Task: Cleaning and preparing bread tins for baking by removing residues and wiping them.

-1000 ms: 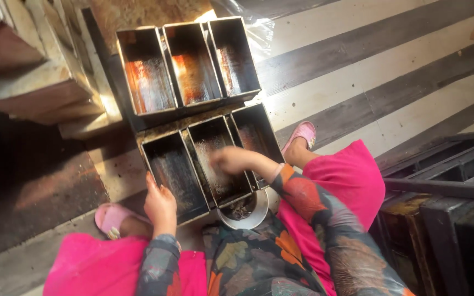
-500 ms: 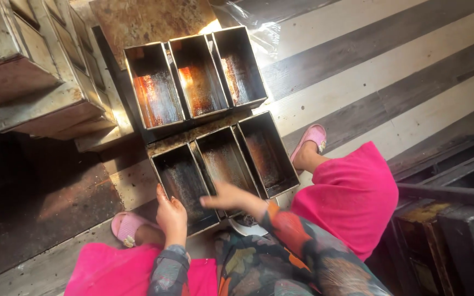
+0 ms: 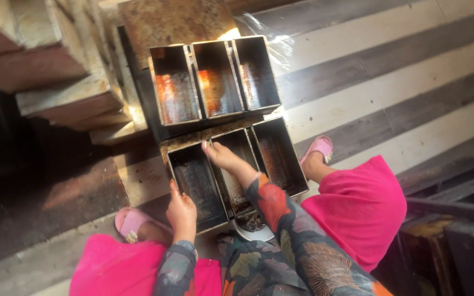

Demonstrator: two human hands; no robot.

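Squatting over the floor, the person works at a dark, greasy three-compartment metal loaf pan set (image 3: 281, 164) lying at the centre of the frame, just below a second, matching three-compartment pan set (image 3: 215, 79) in the upper middle. The right hand (image 3: 223, 157) reaches into the middle compartment of the nearer set, near its far end, fingers stretched out and loosely spread against the inside of the tin; whether it holds anything cannot be told. The left hand (image 3: 182, 211) rests on the near left edge of the same set, fingers curled over the rim of the left compartment, steadying it. A small round white-rimmed bowl (image 3: 253, 229) sits just below the pan set, partly hidden by the patterned sleeve of the right arm. Pink slippers (image 3: 133, 222) show at lower left and at right of centre, beside bright pink trousers. Stacked rusty metal trays (image 3: 56, 82) fill the upper left, over a striped grey and white floor (image 3: 390, 71).
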